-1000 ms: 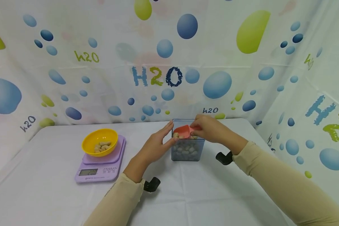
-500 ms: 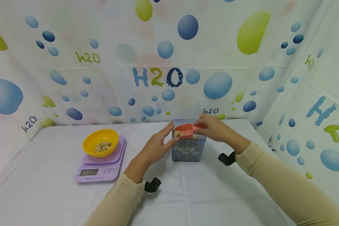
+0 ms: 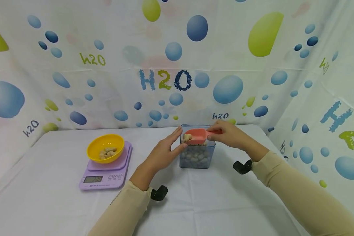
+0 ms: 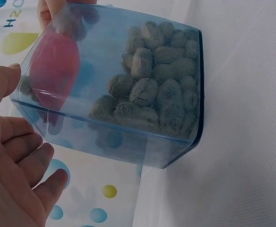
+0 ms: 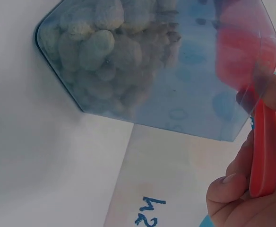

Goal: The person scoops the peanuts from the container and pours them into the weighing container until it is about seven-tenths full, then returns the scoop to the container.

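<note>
My right hand (image 3: 231, 136) grips the handle of a coral-red scoop (image 3: 199, 135), held level at the top of a clear blue plastic container (image 3: 184, 164). A few peanuts (image 3: 187, 137) lie at the scoop's front end. Through the container wall, the right wrist view shows a heap of unshelled peanuts (image 5: 98, 52) and the red handle (image 5: 263, 156) between thumb and fingers. At the container's left side my left hand (image 3: 162, 154) touches the upper rim, thumb at the front and extended fingers along the side. In the left wrist view its lower fingers (image 4: 34, 158) hang loosely beside the wall.
On the left a yellow bowl (image 3: 112, 141) with several peanuts (image 3: 107, 153) sits on a lilac kitchen scale (image 3: 106, 185) whose display is lit. A white cloth (image 3: 191, 209) covers the table. Behind it hangs a patterned curtain (image 3: 118, 95).
My right hand has drawn the scoop slightly rightward across the container's top, and the peanuts at its front end show more plainly. My left hand stays at the rim.
</note>
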`<state>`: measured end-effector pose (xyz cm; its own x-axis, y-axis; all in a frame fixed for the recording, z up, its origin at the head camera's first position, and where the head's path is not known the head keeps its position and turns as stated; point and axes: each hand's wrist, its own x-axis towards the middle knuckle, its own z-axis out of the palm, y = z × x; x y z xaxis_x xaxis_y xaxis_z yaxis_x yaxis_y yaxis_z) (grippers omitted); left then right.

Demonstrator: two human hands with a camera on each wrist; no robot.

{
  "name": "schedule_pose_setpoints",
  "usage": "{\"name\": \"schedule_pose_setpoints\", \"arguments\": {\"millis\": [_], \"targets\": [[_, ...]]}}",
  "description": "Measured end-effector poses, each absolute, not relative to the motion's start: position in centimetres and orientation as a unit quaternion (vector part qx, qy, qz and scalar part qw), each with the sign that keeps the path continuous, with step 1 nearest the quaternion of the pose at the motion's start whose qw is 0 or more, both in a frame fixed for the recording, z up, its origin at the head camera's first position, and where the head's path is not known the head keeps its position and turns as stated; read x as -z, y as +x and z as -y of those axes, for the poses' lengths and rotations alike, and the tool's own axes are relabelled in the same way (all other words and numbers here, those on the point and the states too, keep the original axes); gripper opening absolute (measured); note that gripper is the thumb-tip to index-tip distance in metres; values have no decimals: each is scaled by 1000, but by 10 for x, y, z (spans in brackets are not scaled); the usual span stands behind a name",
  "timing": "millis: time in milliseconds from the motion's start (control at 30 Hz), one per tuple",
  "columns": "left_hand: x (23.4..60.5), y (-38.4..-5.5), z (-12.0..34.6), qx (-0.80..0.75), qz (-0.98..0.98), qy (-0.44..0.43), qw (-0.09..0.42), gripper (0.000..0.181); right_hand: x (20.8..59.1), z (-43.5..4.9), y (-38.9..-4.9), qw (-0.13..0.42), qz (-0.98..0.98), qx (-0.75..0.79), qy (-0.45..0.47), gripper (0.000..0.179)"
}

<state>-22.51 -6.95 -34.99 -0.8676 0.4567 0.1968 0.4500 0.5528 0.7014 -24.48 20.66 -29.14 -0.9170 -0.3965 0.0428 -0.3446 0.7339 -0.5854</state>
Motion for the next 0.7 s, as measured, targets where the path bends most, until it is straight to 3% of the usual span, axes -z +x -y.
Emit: {"name": "schedule_pose_setpoints", "arguments": {"millis": [700], "targets": [[332, -217, 82, -379, -893, 242, -1, 72, 266, -219, -244, 34, -936, 294, -192, 37]]}}
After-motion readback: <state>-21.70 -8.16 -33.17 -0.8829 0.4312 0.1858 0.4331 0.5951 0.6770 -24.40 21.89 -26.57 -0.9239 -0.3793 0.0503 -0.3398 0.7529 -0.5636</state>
